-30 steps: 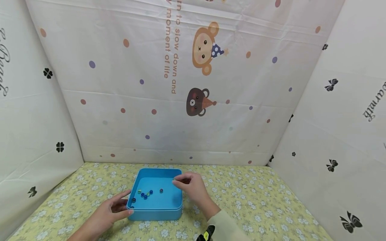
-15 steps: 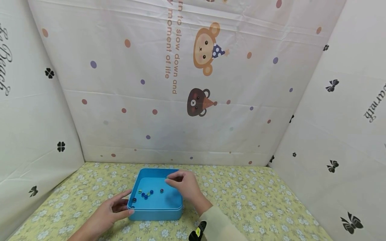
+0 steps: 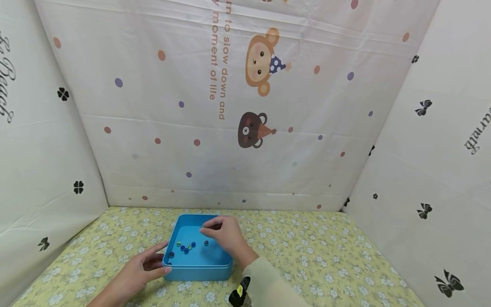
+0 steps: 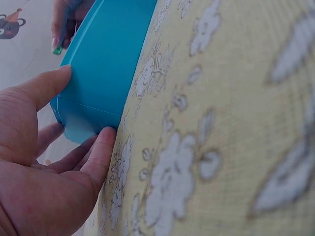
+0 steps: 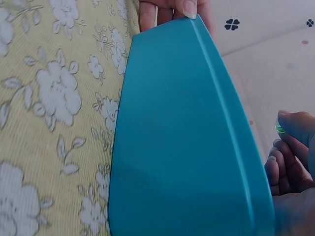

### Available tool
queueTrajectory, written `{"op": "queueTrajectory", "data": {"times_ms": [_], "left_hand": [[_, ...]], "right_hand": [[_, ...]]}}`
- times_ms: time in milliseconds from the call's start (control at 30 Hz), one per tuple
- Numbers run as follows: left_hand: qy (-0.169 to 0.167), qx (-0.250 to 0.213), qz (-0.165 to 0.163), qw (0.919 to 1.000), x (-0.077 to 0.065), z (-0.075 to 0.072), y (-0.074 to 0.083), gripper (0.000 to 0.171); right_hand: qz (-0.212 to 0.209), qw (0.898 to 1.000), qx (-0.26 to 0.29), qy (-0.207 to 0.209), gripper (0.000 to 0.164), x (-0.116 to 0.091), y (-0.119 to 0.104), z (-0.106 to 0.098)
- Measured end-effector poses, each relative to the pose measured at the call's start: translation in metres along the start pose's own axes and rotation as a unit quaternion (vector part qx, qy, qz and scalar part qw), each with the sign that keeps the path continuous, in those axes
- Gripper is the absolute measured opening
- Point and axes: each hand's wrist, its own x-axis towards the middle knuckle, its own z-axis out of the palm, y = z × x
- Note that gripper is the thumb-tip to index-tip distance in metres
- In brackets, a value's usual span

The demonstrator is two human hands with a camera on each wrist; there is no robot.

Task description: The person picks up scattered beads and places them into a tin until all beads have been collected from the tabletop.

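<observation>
A square blue box (image 3: pixel 199 273) without a lid stands on the table, with several small marbles (image 3: pixel 186 251) on its floor, mostly in the left half. My left hand (image 3: pixel 134 269) grips the near left corner, thumb at the front rim and fingers along the left side. Over the inside of the box, my right hand (image 3: pixel 227 238) pinches a clear green marble (image 5: pixel 279 128) between thumb and fingertip. That green marble also shows below the fingertips in the left wrist view. A dark reddish marble (image 3: pixel 206 243) lies apart from the others, just below the right fingertips.
A yellow cloth (image 3: pixel 307 264) with white flowers covers the table. White printed sheets stand as walls behind (image 3: pixel 215 179) and at both sides. A black strap with a yellow mark (image 3: pixel 240 291) is on the right wrist.
My right hand has moved left from the box's right rim to above its middle, still pinching the green marble. My left hand stays at the corner.
</observation>
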Motion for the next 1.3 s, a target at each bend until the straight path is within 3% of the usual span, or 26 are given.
{"op": "queueTrajectory", "data": {"times_ms": [233, 633, 1300], "left_hand": [[-0.014, -0.003, 0.009, 0.9998, -0.003, -0.001, -0.001, 0.089], [-0.005, -0.002, 0.006, 1.0, 0.001, -0.001, 0.0, 0.086], [-0.017, -0.011, 0.0, 0.9998, -0.003, 0.0, 0.001, 0.087]], "right_hand": [[0.014, 1.0, -0.01, -0.005, 0.015, 0.006, 0.001, 0.009], [0.048, 0.998, -0.039, -0.008, 0.01, 0.013, 0.001, 0.023], [0.085, 0.993, -0.08, -0.008, 0.006, 0.022, 0.01, 0.03]]}}
